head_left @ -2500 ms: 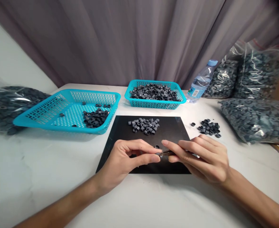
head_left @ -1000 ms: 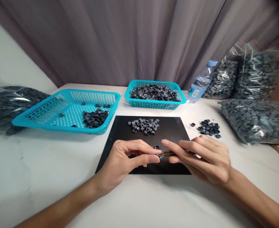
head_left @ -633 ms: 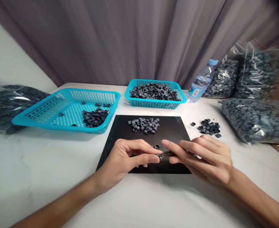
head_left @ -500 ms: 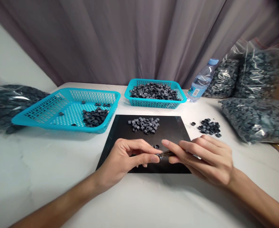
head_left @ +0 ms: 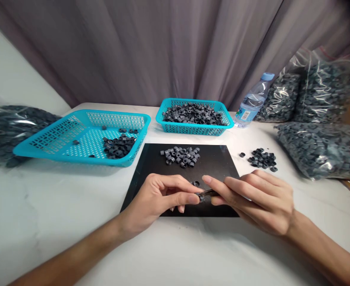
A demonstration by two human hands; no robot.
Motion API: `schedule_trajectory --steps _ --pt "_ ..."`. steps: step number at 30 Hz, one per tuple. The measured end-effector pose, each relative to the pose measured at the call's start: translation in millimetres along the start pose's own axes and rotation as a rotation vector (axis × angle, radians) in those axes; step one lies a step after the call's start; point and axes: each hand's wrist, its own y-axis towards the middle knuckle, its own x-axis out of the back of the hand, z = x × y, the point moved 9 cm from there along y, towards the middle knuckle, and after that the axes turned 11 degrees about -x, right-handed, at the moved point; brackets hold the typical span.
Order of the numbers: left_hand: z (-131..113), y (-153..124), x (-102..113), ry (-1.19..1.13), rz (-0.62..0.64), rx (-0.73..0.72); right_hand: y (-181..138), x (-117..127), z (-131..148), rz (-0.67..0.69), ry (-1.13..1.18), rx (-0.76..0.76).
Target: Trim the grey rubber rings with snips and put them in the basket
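Over the black mat (head_left: 142,174), my left hand (head_left: 160,198) pinches a small dark grey plastic ring (head_left: 201,196) between thumb and index finger. My right hand (head_left: 261,200) is closed around a slim dark metal tool (head_left: 210,192), mostly hidden by the fingers; whether it is tweezers or small snips I cannot tell. Its tip meets the ring at the left thumb. Just behind the fingertips a loose ring (head_left: 196,184) lies on the mat. Farther back on the mat sits a pile of grey rings (head_left: 181,156).
A large blue basket (head_left: 58,157) with some rings stands at left, a smaller, fuller blue basket (head_left: 194,129) at the back. To the right are a loose heap of rings (head_left: 262,158), a water bottle (head_left: 252,101) and bulging bags of rings (head_left: 326,147). Another bag (head_left: 11,131) lies far left.
Both hands stay almost where they were. The tool and the ring have shifted very slightly at the fingertips, and a bit more of the ring's dark side shows below the tool.
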Motion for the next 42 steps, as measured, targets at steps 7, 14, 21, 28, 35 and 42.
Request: schedule_trajectory --steps 7,14,21,28,35,42 --pt "3 -1 0 -0.004 -0.002 0.011 1 2 1 -0.012 -0.015 0.028" --pt "4 0 0 -0.011 -0.003 0.022 1 2 2 -0.004 -0.050 0.049" --pt "4 0 1 -0.001 -0.026 0.035 -2 1 -1 -0.002 -0.013 0.015" --pt "0 2 3 0.025 -0.068 -0.014 -3 -2 -17 -0.023 0.056 -0.170" --pt "-2 2 6 0.052 -0.093 -0.041 -7 -7 -23 -0.020 0.150 -0.266" --pt "-2 2 8 0.079 -0.083 -0.038 -6 -11 -25 0.005 0.222 -0.323"
